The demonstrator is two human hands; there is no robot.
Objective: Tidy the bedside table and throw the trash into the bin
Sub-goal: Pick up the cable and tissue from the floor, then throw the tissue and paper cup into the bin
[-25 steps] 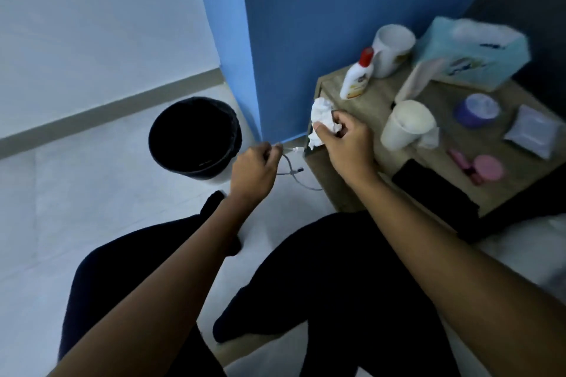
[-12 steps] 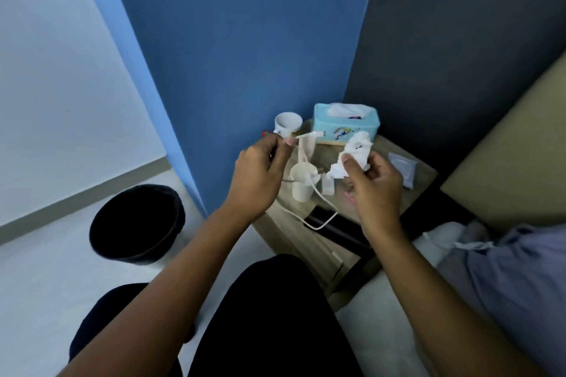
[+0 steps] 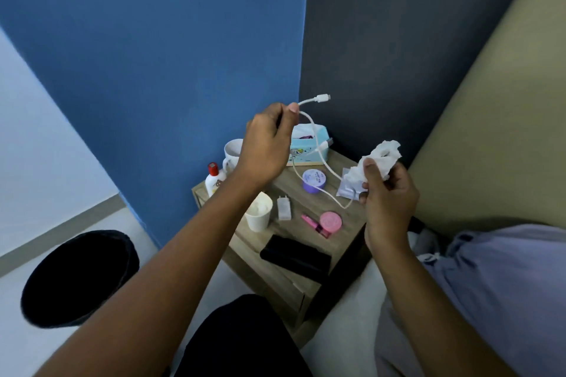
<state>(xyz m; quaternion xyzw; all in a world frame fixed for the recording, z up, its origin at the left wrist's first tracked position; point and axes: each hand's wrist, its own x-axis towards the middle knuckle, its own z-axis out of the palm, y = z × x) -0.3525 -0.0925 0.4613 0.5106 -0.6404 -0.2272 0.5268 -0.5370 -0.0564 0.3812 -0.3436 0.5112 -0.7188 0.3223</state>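
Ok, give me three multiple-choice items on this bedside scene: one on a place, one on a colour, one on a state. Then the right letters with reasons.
1. Where is the bin?
A. on the floor, left of the bedside table
B. on the bed
C. on the table top

2. What colour is the round lidded jar near the tissue box?
A. green
B. purple
C. orange

3. What is the right hand doing?
A. lying flat on the table
B. hanging empty
C. gripping a crumpled tissue

Key:
1 A: the black bin stands on the floor beside the bedside table.
2 B: the jar by the tissue box is purple.
3 C: the right hand is closed on the crumpled tissue, while the left hand pinches the white cable.
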